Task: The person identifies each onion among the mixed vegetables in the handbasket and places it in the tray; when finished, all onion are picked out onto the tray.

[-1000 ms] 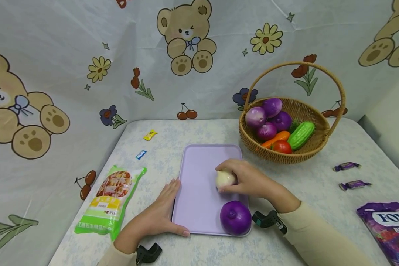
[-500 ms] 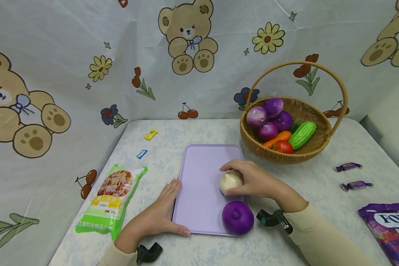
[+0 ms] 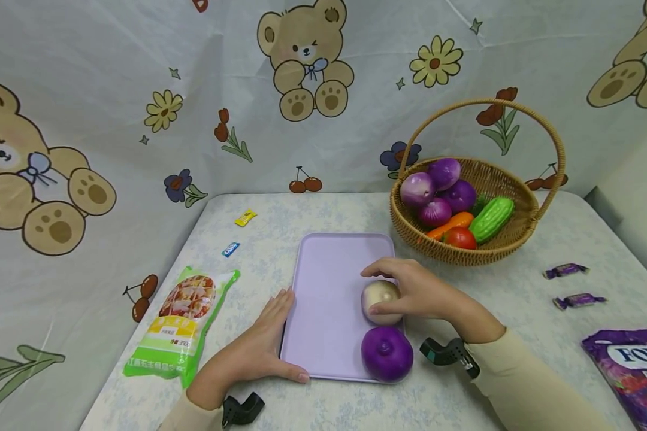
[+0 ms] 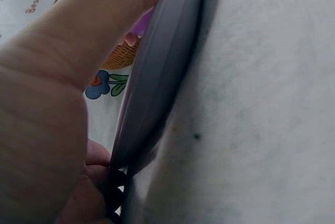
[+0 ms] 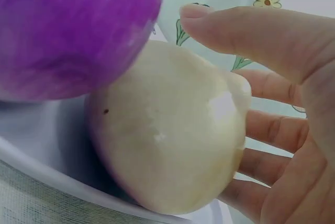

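Observation:
On the lavender tray (image 3: 326, 335) sits a cream-coloured onion (image 3: 376, 293) with a purple tinge on one side. My right hand (image 3: 417, 290) curves loosely about it. In the right wrist view the thumb (image 5: 225, 28) stands apart from the onion (image 5: 172, 135), and the fingers lie beyond it. A deep purple onion (image 3: 386, 354) rests at the tray's near right corner, close against the pale one. My left hand (image 3: 253, 344) rests along the tray's left edge with straight fingers and the thumb at the near edge. The left wrist view shows the tray's side (image 4: 162, 62) beside that hand.
A wicker basket (image 3: 463, 257) at the back right holds purple onions, a carrot, a tomato and a green cucumber-like vegetable. Left of the tray lie a green food bag (image 3: 180, 326) and small candies (image 3: 230, 249). Purple candies (image 3: 566, 270) and a purple bag (image 3: 633, 374) lie right.
My right hand has moved the pale onion right and nearer, beside the purple one, and its grip has loosened. The pale onion has turned slightly. My left hand has stayed put.

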`<state>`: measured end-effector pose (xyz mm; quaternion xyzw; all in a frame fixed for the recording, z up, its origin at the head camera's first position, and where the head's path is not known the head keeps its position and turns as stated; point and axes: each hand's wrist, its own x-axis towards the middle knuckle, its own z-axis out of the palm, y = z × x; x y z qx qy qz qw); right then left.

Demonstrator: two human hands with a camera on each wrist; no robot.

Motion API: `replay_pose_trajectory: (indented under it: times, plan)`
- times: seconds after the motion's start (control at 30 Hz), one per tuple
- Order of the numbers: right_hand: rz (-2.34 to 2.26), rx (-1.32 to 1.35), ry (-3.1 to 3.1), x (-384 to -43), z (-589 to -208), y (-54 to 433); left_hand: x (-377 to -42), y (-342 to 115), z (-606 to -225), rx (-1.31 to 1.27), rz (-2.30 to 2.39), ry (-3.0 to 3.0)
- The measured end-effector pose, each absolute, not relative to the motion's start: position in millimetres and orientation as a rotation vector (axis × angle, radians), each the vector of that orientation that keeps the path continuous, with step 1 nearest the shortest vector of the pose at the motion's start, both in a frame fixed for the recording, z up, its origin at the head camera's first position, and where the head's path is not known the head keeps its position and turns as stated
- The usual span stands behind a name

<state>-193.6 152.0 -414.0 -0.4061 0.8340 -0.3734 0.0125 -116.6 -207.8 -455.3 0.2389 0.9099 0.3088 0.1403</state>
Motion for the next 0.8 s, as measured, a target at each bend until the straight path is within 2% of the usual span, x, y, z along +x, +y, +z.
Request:
replay_pose_trajectory:
  times: [0.8]
  plan:
    - [-1.061, -1.338, 2.721, -196, -393, 158, -117, -208, -456, 0.671, 0.899, 2.619]
